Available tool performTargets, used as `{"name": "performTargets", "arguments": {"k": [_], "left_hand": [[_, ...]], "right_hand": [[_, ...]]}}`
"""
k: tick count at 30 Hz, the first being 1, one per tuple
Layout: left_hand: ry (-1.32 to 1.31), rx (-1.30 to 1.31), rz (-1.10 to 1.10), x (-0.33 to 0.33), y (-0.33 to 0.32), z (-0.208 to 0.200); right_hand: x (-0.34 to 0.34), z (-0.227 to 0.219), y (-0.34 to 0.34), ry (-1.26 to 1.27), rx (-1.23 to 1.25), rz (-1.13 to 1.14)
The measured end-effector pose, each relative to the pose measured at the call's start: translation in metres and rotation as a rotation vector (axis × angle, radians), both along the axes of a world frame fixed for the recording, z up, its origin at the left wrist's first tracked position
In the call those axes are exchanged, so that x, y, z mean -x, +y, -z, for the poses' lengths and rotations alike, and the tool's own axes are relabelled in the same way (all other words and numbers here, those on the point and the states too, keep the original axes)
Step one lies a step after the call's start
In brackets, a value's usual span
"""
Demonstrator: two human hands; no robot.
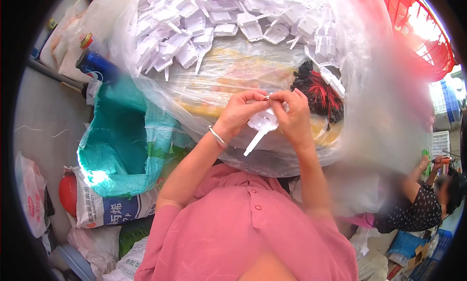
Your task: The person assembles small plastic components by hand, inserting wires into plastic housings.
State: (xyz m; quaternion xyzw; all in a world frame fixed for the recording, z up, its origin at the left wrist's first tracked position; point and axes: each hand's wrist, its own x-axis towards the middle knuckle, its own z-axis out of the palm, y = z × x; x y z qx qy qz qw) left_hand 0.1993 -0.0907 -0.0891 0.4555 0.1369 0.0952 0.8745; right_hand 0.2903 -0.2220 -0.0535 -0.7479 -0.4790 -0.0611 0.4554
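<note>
Heaped white plastic parts (214,23) in a clear bag, red-and-black wire bundle (318,91), teal woven sack (126,140), blue can (95,64), red basket (418,33), seated co-worker (418,203) at right.

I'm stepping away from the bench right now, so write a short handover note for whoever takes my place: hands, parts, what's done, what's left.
Left hand: pinching a small piece at the top of the white plastic part.
Right hand: gripping the same part from the right, fingertips meeting the left's.
Parts: pile of white plastic parts on the clear plastic sheet ahead; bundle of red and black wires to the right.
Done: cannot tell how many are finished.
Left: the part in hand; the pile looks large.
</note>
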Motion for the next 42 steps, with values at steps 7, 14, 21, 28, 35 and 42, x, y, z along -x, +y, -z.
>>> {"name": "performTargets", "arguments": {"k": [7, 14, 21, 28, 35, 42], "left_hand": [[-0.002, -0.302, -0.008, 0.003, 0.003, -0.004], [-0.059, -0.13, 0.024, 0.004, 0.0, -0.004], [-0.037, 0.013, -0.059, 0.006, -0.006, -0.007], [-0.068, -0.181, -0.102, 0.007, -0.005, -0.002], [-0.052, -0.186, -0.123, 0.005, -0.007, 0.001], [-0.103, -0.249, -0.105, 0.006, -0.01, 0.0]], "right_hand": [[-0.003, -0.003, -0.006, 0.196, 0.037, -0.045], [-0.007, 0.007, -0.006, 0.067, 0.031, -0.026], [-0.006, 0.01, -0.01, 0.359, 0.008, -0.135], [-0.004, 0.012, -0.009, 0.306, -0.029, -0.059], [0.011, 0.004, -0.01, -0.001, 0.012, 0.123], [0.008, 0.006, -0.008, -0.089, 0.031, 0.08]]}}
